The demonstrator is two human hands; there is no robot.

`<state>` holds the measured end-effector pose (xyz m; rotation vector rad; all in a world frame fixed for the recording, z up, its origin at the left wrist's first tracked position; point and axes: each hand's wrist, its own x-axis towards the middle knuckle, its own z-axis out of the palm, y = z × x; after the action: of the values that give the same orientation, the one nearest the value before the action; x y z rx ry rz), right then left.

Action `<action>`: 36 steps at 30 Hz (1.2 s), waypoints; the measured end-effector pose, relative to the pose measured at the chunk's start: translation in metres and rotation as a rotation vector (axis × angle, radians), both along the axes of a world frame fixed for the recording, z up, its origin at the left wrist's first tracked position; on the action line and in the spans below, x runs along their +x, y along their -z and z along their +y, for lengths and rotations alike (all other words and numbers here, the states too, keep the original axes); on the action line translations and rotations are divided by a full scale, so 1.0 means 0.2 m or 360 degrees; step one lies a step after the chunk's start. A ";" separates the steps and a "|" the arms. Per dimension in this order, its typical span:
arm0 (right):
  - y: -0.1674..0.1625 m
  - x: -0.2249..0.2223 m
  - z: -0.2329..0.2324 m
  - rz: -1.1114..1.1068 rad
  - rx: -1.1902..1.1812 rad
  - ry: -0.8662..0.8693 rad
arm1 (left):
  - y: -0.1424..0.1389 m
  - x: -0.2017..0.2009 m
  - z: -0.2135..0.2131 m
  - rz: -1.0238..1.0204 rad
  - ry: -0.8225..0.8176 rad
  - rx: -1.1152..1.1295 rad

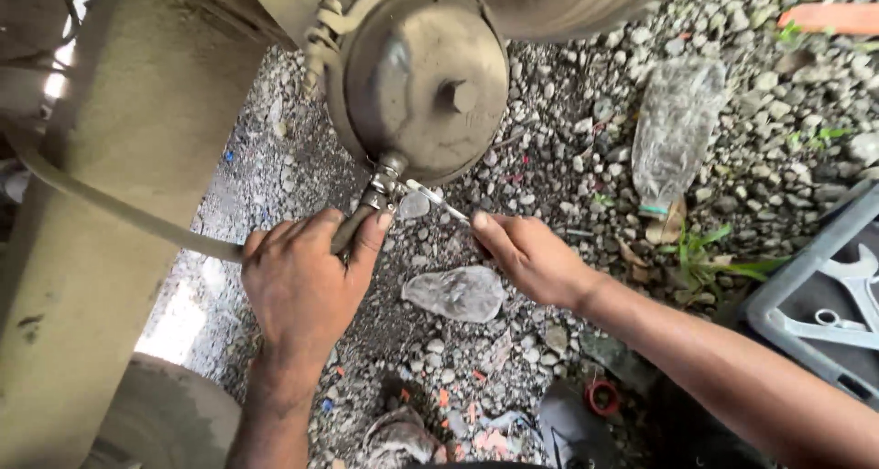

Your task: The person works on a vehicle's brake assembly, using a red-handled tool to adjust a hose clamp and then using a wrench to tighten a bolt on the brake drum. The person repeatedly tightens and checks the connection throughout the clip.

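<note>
A round, dusty metal brake chamber (423, 80) hangs under a vehicle frame, with a hose fitting (383, 187) at its bottom edge. My left hand (307, 281) is wrapped around the hose (137, 220) just below that fitting. My right hand (526, 257) holds a slim metal wrench (438, 199) whose far end sits on the fitting. Both hands are over gravel ground (549, 140).
A crushed clear plastic bottle (673, 135) lies on the gravel at right, and another crumpled piece of plastic (455, 293) lies between my hands. A grey tray (806, 277) with spanners (856, 291) sits at the far right. A large beam (101, 249) fills the left side.
</note>
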<state>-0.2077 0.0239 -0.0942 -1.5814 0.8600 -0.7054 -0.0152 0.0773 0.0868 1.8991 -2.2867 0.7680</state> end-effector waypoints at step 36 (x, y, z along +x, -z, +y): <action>-0.51 -0.51 0.02 -0.0221 -0.0206 0.1365 | 0.10 -0.17 -0.17 -0.0017 -0.0593 0.0192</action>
<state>-0.3092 0.0274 0.0078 -1.2118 1.4195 -1.4761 -0.0486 0.0426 0.0659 2.4213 -2.0502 0.6843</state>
